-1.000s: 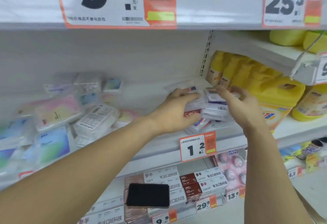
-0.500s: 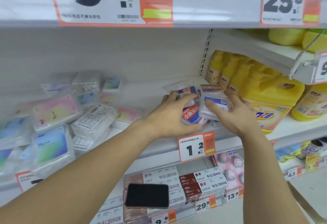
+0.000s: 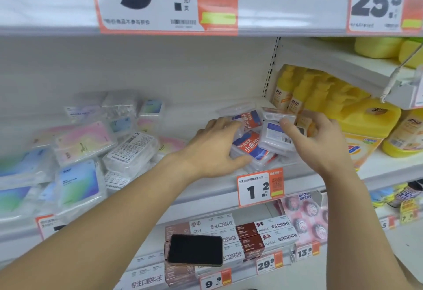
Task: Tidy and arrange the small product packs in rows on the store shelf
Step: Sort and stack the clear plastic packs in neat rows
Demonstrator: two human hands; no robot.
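Near the shelf's (image 3: 206, 194) front edge, the left hand (image 3: 215, 150) cups the loose pile of small clear packs (image 3: 254, 150) while the right hand (image 3: 320, 143) pinches one tilted pack (image 3: 275, 137), whose slick plastic might slide and topple the pile.

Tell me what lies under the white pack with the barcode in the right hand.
Under the white pack lies a red-and-blue pack in a clear case. The right hand hides whatever is farther right.
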